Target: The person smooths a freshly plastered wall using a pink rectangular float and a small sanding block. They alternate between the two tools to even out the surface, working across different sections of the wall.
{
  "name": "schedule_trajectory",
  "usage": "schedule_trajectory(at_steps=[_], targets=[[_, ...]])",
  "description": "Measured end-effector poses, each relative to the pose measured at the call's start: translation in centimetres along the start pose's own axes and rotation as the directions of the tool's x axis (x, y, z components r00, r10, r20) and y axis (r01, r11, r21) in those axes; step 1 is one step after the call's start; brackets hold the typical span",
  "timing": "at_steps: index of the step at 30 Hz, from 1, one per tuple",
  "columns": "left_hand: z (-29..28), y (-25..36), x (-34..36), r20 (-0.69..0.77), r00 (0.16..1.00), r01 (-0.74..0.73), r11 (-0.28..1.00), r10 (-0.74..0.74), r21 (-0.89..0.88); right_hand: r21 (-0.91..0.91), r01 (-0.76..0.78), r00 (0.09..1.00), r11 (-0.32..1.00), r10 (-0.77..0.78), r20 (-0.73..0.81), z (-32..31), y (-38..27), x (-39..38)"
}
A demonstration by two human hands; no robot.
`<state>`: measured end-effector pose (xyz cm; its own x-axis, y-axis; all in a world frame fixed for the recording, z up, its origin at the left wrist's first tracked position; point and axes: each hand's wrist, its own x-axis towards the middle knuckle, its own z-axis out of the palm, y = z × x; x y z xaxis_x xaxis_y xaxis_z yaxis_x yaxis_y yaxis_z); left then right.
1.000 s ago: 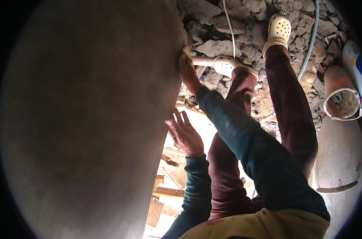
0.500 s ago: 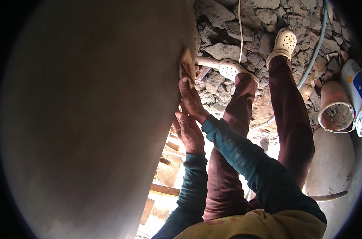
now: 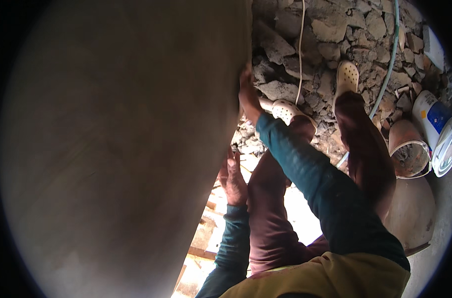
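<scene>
A broad, smooth grey wall-like surface (image 3: pixel 121 129) fills the left side. At its right edge, my right hand (image 3: pixel 249 97) reaches up with the fingers close together and closed against the surface. Blur and the edge hide its fingertips, and whatever they grip cannot be made out. Lower along the same edge is my left hand (image 3: pixel 233 181), its fingers stretched upward and apart, with no object visible in it. Part of that hand lies behind the edge. The two hands are apart.
Broken stones (image 3: pixel 330 30) cover the ground around my cream clogs (image 3: pixel 347 77). A white cable (image 3: pixel 301 49) and a blue-green hose (image 3: pixel 391 59) cross them. At right are a dirty orange bucket (image 3: pixel 404 133), a white-and-blue container (image 3: pixel 429 111) and a rounded grey vessel (image 3: pixel 410 213).
My right hand has moved up along the edge, away from my left hand, which is slightly lower. The flat brown piece at my right fingers earlier is out of sight.
</scene>
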<state>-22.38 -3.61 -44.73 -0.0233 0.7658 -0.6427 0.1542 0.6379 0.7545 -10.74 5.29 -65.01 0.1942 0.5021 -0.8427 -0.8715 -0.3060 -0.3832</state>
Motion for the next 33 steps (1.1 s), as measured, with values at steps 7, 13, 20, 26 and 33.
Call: schedule_trajectory(at_steps=[7,13,20,26,33], targets=[[-7.1,-1.0,0.4,0.163,0.985,-0.067,0.995,0.055,0.068,-0.409,0.481,0.861,0.775,-0.506,0.054,0.1,2.5,-0.5],[-13.4,-3.8,3.1,-0.233,0.959,-0.067,0.927,0.162,0.369,-0.314,0.844,0.518,0.435,-0.813,0.266,-0.9,-5.1,2.8],[-12.1,-5.4,1.6,-0.026,0.947,-0.292,0.89,0.322,0.351,-0.186,0.789,0.614,0.585,-0.767,0.186,-4.1,1.1,8.7],[-4.9,-2.2,-1.5,0.151,0.933,-0.349,0.716,0.327,0.605,-0.197,0.973,0.011,-0.123,-0.825,0.565,-2.6,3.0,-1.1],[0.1,1.4,-5.4,0.434,0.241,-0.626,-0.203,0.868,0.753,-0.181,0.975,0.2,0.126,-0.854,0.48,-1.7,-0.7,0.4]])
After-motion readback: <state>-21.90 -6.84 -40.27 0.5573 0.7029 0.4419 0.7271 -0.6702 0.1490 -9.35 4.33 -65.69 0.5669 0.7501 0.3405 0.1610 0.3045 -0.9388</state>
